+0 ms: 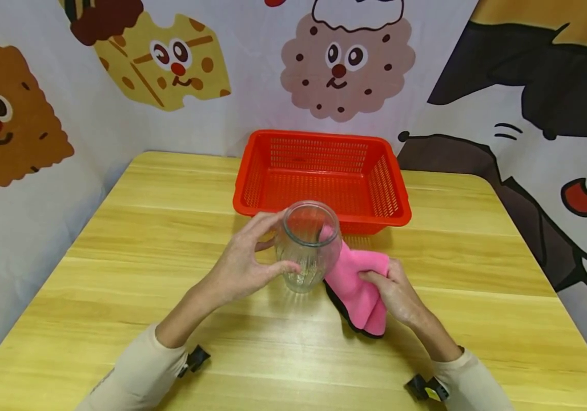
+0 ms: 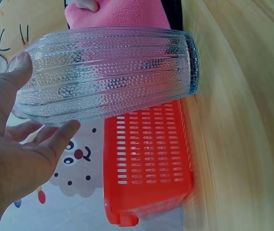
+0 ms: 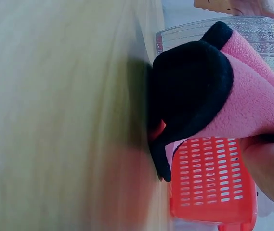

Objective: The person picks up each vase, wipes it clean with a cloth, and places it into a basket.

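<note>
A clear, ribbed glass vase (image 1: 308, 257) is near the middle of the table, its wide mouth facing up. My left hand (image 1: 244, 264) holds it from the left, thumb on the near side and fingers around the far side. Raised dots and vertical ribs cover the vase wall (image 2: 112, 77) in the left wrist view. On the other side, my right hand (image 1: 398, 294) pinches a pink cloth (image 1: 357, 285) with a black edge and black underside. The cloth lies against the right side of the vase and hangs in folds. Cloth partly hides the right fingers.
A red plastic basket (image 1: 376, 221) with slotted walls stands directly behind the vase, at the back of the wooden table (image 1: 170, 228). Behind the table hangs a white cloth backdrop (image 1: 252, 85) printed with cartoon snacks.
</note>
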A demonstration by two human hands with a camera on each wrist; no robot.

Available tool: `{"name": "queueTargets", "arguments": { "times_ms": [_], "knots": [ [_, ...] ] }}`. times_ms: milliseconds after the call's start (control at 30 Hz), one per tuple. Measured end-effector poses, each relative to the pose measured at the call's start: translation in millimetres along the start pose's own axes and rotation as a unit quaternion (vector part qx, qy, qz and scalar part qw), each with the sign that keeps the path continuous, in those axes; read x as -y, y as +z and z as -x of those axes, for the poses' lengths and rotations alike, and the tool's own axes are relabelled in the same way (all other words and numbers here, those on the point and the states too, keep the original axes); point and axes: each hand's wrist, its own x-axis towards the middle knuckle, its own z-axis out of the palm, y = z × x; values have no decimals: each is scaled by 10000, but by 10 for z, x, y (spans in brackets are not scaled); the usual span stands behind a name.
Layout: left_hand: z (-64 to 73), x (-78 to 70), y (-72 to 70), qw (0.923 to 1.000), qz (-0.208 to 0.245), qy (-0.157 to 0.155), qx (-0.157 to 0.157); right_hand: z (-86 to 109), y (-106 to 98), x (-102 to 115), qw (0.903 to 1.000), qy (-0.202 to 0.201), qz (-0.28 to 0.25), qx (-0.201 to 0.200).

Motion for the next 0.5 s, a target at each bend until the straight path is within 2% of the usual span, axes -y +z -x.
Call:
{"name": "queueTargets", "arguments": {
  "times_ms": [233, 500],
  "knots": [
    [-20, 13, -23, 9996, 192, 3, 220, 17, -6, -36, 9999, -113, -23, 112],
    [-32, 26, -58, 9985, 300, -49, 459, 35, 1, -65, 9997, -14, 21, 227]
  ]
}}
